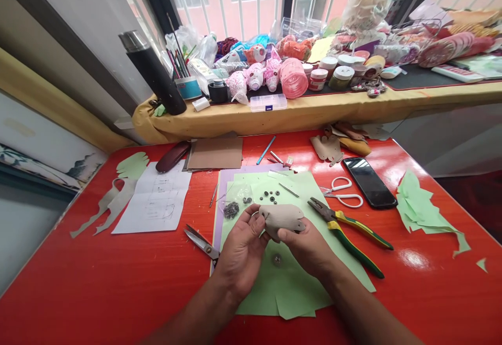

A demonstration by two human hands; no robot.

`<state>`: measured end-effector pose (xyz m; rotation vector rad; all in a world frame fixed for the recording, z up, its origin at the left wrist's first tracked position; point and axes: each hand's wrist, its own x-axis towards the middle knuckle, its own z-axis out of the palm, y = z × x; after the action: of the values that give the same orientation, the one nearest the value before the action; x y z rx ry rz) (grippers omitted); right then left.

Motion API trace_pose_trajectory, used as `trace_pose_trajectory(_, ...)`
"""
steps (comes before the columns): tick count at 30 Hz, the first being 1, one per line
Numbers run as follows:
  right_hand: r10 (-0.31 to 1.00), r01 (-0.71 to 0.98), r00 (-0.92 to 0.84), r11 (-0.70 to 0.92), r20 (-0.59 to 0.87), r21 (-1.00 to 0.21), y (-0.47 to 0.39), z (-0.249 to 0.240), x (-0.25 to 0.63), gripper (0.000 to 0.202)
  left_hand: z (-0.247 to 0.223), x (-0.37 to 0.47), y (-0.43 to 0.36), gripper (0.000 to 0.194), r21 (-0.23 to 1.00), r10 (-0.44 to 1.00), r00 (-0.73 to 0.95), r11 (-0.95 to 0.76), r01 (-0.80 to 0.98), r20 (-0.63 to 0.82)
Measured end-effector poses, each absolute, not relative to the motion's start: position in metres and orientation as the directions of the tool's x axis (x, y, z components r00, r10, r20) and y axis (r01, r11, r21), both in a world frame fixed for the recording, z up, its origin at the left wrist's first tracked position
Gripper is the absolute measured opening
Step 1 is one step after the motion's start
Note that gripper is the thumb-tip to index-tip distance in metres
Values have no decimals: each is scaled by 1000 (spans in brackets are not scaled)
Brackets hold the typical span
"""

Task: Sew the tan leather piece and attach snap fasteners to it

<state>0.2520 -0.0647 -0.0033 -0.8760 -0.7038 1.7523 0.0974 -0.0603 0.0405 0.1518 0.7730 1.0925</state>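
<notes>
Between my two hands is a small beige leather piece, curved over, with small holes along its right end. My left hand pinches its left end between thumb and fingers. At its lower right edge, my right hand grips it with the thumb on top; the fingers beneath are hidden. Green paper sheets lie below, with a small round metal part on them. Several dark snap parts lie just beyond the leather, beside a clear plastic bag and a clump of dark metal parts.
Pliers, white-handled scissors and a phone lie to the right. Larger scissors are on the left, near a drawn sheet. Leather scraps lie at the back. A black thermos stands on the crowded sill.
</notes>
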Motion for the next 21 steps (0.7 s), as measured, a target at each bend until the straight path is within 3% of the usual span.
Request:
trace_pose_trajectory(10,902,-561,-367,-408,-225,-720,-64,12,263,40,40,87,-66,29,234,670,507,700,-675,-542)
trace_pose_trajectory(15,899,-518,-390,-393,-199,-759,-64,10,264,40,42,88,-70,37,332,684,540,720,-609,-492)
trace_pose_trajectory(21,885,-500,-412,-417,-215,-759,-65,16,262,37,46,85,-71,26,444,678,543,735,-513,-495)
